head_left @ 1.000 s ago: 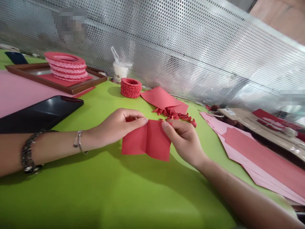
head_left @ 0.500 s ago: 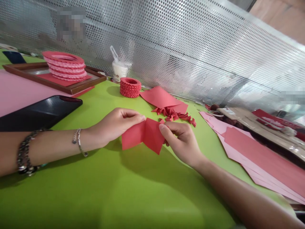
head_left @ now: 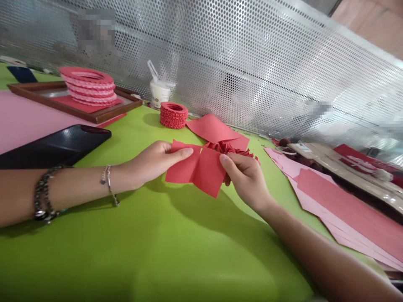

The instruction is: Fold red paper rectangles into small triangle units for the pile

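Observation:
A small red sheet of paper (head_left: 206, 172), creased down its middle, is held up between both hands above the green table (head_left: 176, 251). My left hand (head_left: 151, 163) pinches its left half, thumb in front and fingers behind. At the right edge, my right hand (head_left: 247, 178) grips the paper between thumb and curled fingers. A short notch shows at the top of the crease. Just behind the paper lies a heap of small folded red paper pieces (head_left: 244, 150), partly covered by it and my right hand. Larger red sheets (head_left: 214, 128) lie behind the heap.
At the left stand a wooden tray (head_left: 97, 118) with a pink-and-red ring stack (head_left: 90, 86) and a black phone-like slab (head_left: 63, 144). A red ring stack (head_left: 174, 116) and white cup (head_left: 159, 93) are farther back. Pink sheets (head_left: 315, 205) lie right; a perforated metal panel (head_left: 245, 54) bounds the table.
The red paper is opened flatter and has shifted slightly right and up. My left thumb now lies across its left half, and my right hand has moved a little right.

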Demonstrator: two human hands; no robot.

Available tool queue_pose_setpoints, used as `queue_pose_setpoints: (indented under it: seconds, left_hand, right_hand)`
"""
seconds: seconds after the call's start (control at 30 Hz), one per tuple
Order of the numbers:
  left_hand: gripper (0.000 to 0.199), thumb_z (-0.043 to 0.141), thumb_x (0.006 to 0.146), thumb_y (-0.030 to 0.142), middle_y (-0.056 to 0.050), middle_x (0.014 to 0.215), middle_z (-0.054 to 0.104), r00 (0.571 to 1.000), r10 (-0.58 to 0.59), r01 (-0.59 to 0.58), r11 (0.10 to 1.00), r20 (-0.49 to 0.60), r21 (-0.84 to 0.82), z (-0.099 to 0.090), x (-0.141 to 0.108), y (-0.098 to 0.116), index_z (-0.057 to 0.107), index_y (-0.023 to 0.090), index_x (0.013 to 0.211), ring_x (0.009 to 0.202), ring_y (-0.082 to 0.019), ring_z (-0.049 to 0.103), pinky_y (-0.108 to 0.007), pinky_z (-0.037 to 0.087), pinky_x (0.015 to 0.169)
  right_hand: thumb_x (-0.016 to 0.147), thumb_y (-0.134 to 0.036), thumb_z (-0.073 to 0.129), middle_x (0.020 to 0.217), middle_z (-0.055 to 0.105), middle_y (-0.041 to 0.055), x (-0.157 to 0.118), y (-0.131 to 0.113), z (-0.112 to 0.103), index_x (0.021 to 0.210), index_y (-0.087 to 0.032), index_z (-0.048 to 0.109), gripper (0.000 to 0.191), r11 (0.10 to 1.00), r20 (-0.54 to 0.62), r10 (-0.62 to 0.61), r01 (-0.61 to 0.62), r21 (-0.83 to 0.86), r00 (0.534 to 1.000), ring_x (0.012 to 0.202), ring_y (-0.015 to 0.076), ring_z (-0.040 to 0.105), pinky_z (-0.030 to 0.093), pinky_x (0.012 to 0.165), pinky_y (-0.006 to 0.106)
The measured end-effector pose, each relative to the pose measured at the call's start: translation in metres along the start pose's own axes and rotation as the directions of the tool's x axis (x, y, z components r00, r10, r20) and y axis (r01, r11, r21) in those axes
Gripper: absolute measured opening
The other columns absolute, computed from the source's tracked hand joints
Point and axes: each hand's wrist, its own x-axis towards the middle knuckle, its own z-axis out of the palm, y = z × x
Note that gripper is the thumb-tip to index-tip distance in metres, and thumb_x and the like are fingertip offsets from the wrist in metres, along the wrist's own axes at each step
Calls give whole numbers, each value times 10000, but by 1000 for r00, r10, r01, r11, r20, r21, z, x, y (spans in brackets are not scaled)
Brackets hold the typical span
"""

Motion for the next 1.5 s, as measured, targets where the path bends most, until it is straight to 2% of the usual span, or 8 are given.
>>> queue_pose_setpoints:
  seconds: [0.2,0.37,0.63,0.97,1.1,1.2,1.37,1.5]
  left_hand:
    - [267,562,692,440,-5,877,682,996,-6,5,1000,-86,-13,-1,3,0,648,219,816,859,-180,598,-230,452,709]
    - [270,527,712,446,-5,797,687,996,5,-5,1000,-93,4,0,0,2,646,216,790,720,-169,612,-221,455,602]
    - [291,491,728,450,-16,716,673,998,24,-33,987,61,159,-1,-2,-1,625,192,748,685,-190,609,-245,452,583]
    - [301,490,704,461,6,504,582,982,156,-118,944,-102,307,-8,5,-6,614,191,653,535,-171,545,-236,385,473]
    - [298,539,648,468,9,483,554,990,34,-88,901,133,425,-15,11,-7,595,183,578,469,-147,499,-229,342,436]
    - [290,575,614,454,8,591,576,957,16,-176,827,289,535,-15,10,-7,596,174,690,528,-146,510,-224,351,462]
    - [464,510,697,390,-70,1110,508,965,252,-259,867,73,425,-5,7,-6,445,168,1099,994,-187,479,-255,389,781]
    - [285,408,764,327,-26,1027,581,958,224,-266,927,178,263,-1,3,-3,520,206,996,961,-180,520,-263,386,811]
  right_hand:
    - [842,-314,381,443,451,-23,1,1,-1,497,-150,424,384,999,-5,35,-35,28,999,404,52,385,295,395,175]
    - [816,-312,436,435,437,-39,1,1,1,494,-152,395,362,999,32,46,-46,26,998,389,37,359,265,371,161]
    - [814,-305,438,414,396,-52,4,4,0,499,-162,382,350,992,-28,83,-80,100,996,390,48,400,289,373,170]
    - [836,-284,415,426,451,-39,12,10,-12,535,-154,424,328,969,-151,201,-174,173,968,370,41,394,313,386,169]
    - [821,-277,441,450,471,-42,14,13,-15,596,-155,463,257,951,-177,197,-144,272,964,395,53,442,361,416,178]
    - [803,-287,472,470,510,-29,11,11,-10,586,-152,462,255,963,-78,161,-140,230,984,438,61,475,383,451,185]
    - [774,-251,509,475,525,-34,6,5,-2,561,-143,488,239,972,36,132,-137,194,991,438,51,476,377,438,174]
    - [761,-209,520,495,556,-31,5,4,3,579,-135,528,196,965,108,147,-166,201,983,431,47,487,390,430,165]
